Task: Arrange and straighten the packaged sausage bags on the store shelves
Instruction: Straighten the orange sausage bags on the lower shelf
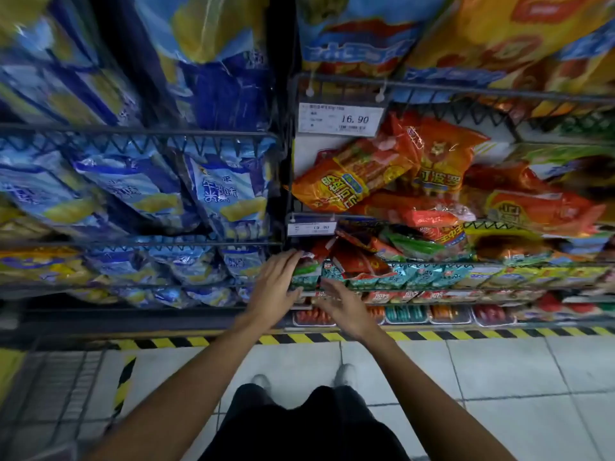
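Orange and red sausage bags (pixel 352 181) lie jumbled at odd angles in a wire shelf basket on the right. Below them a lower basket holds red bags (pixel 356 257) and a front row of teal sausage bags (pixel 416 276). My left hand (pixel 278 284) reaches to the left end of that lower basket with straight fingers touching the bags there. My right hand (pixel 339 306) hovers just below and in front of the teal row, fingers spread and holding nothing.
Blue and yellow snack bags (pixel 213 191) fill the wire baskets on the left. Price tags (pixel 341 118) hang on the basket fronts. Trays of sausages (pixel 406 314) line the bottom shelf. A yellow-black hazard strip (pixel 432 335) edges the tiled floor where my feet stand.
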{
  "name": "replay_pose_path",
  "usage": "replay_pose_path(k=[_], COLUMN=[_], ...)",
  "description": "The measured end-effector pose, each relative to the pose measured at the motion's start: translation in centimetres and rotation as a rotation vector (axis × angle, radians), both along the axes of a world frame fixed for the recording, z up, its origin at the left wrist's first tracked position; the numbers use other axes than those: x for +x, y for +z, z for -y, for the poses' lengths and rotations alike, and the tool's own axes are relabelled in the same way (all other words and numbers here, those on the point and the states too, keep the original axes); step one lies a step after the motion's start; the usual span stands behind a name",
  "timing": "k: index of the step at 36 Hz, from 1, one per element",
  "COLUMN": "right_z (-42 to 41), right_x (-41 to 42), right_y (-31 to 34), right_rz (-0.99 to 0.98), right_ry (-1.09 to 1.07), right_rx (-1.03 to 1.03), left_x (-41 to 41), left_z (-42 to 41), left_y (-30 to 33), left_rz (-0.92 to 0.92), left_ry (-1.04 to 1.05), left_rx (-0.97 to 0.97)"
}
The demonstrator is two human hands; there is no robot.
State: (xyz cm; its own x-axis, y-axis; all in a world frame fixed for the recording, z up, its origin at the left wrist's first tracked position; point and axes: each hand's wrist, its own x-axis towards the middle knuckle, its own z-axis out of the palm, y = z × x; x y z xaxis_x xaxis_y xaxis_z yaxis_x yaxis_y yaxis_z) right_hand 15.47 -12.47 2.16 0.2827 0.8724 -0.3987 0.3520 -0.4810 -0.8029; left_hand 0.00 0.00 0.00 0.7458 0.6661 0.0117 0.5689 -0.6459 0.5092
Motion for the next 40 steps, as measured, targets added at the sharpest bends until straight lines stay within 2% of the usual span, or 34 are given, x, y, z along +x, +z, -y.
replay_pose_path(k=[10, 15, 18, 22, 25, 30, 36, 40], right_z=[-3.6, -4.8, -5.2, -5.2, -5.2, -5.2, -4.0, -3.2], right_x=[1.1, 1.0, 0.8, 0.6, 0.4, -0.2, -0.4, -0.6], right_y=[-0.4, -1.6, -2.4, -2.7, -2.4, -2.3, -2.5, -2.5], right_rz=[-0.323, -0.384, -0.476, -0.806, -0.999, -1.240, -1.330, -1.148], right_ry=[-0.121, -0.136, -0.227, -0.454, -0.490, -0.525, -0.525, -0.487], right_rx=[-0.112, -0.148, -0.160, -0.117, -0.079, -0.050, 0.035, 0.047], left_x=[2.7, 1.1, -0.6, -2.7, -4.2, -6.4, -8.4, -9.8], left_z=[-1.0, -1.4, -1.4, -0.6, 0.0, 0.0, -1.2, -1.9], left_y=[0.4, 1.1, 1.8, 2.8, 4.0, 4.5, 2.0, 0.1], left_rz=[0.169, 0.272, 0.389, 0.544, 0.710, 0.779, 0.793, 0.702], left_ry=[0.154, 0.163, 0.180, 0.258, 0.415, 0.498, 0.602, 0.579], left_rx=[-0.038, -0.008, -0.038, -0.266, -0.532, -0.727, -1.056, -1.254])
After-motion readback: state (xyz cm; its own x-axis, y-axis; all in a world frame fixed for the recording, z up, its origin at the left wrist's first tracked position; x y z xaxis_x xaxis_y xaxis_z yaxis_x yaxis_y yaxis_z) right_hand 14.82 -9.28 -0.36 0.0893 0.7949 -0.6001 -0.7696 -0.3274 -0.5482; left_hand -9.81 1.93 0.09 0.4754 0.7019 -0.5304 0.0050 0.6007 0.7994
